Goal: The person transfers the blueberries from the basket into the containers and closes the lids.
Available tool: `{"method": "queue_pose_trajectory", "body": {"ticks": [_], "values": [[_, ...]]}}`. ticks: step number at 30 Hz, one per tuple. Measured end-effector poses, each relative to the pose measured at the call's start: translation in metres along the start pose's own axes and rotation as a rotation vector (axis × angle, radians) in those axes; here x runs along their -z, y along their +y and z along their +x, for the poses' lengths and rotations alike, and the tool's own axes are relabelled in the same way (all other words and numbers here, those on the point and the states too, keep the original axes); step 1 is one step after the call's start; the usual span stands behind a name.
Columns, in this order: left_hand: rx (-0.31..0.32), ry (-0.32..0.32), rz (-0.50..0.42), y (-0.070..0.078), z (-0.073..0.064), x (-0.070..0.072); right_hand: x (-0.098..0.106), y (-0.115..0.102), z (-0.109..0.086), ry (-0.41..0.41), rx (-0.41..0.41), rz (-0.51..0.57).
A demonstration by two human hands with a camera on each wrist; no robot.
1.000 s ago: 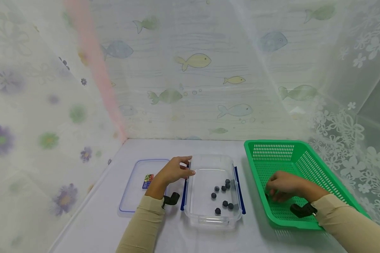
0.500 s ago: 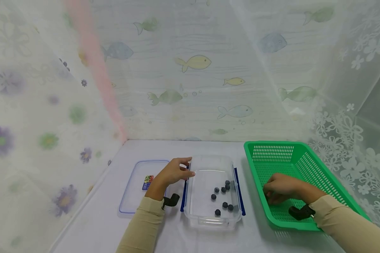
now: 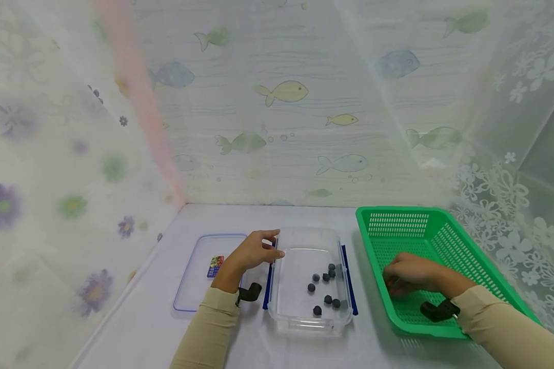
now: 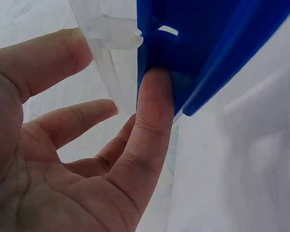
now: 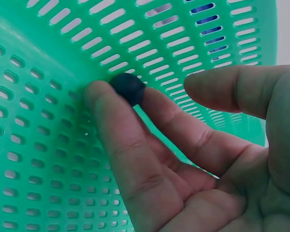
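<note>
My left hand (image 3: pixel 251 249) holds the left wall of a clear plastic food container (image 3: pixel 300 320) with blue side latches. In the left wrist view, one finger presses the blue latch (image 4: pixel 198 43) from outside while the thumb lies across the clear wall. Several blueberries (image 3: pixel 328 299) lie loose on the container's floor. Inside the green plastic basket (image 3: pixel 374 271), my right hand (image 3: pixel 411 274) reaches down at the left wall. The right wrist view shows a dark blueberry (image 5: pixel 127 89) between two fingertips, close to the slotted wall; the thumb stands apart from it.
Left of the container lies a clear lid (image 3: pixel 186 292) with a blue rim and a colourful label (image 3: pixel 215 265), partly behind the left arm. A white cloth covers the table (image 3: pixel 286 215). Patterned curtains (image 3: pixel 277 128) hang behind and at both sides.
My right hand has moved slightly left toward the basket's wall, then stayed nearly still. The left hand, container and loose blueberries have kept their places.
</note>
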State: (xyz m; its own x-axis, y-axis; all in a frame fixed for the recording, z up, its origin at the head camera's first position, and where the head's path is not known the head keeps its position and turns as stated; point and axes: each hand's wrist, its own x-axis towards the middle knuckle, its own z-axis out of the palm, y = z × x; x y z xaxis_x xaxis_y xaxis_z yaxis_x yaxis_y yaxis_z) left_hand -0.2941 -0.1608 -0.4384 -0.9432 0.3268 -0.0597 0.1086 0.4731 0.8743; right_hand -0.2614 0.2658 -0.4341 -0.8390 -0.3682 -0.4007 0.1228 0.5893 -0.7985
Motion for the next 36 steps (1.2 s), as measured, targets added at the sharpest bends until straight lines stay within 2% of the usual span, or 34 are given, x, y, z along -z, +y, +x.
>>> {"method": "queue_pose_trajectory", "body": {"ticks": [6, 13, 20, 27, 36], "values": [[0.007, -0.001, 0.007, 0.001, 0.0, 0.001, 0.001, 0.0, 0.002, -0.038, 0.014, 0.082], [0.014, 0.006, 0.0, 0.002, 0.0, 0.0, 0.003, 0.001, 0.005, -0.053, 0.012, 0.121], [0.01, 0.006, 0.006, 0.0, 0.001, 0.0, 0.006, 0.001, 0.005, -0.051, 0.018, 0.129], [0.004, 0.007, 0.014, -0.002, 0.003, -0.001, 0.013, -0.005, 0.001, -0.013, 0.032, 0.135], [0.002, 0.0, 0.013, -0.002, 0.004, -0.001, 0.026, -0.018, -0.005, -0.048, 0.092, 0.149]]}}
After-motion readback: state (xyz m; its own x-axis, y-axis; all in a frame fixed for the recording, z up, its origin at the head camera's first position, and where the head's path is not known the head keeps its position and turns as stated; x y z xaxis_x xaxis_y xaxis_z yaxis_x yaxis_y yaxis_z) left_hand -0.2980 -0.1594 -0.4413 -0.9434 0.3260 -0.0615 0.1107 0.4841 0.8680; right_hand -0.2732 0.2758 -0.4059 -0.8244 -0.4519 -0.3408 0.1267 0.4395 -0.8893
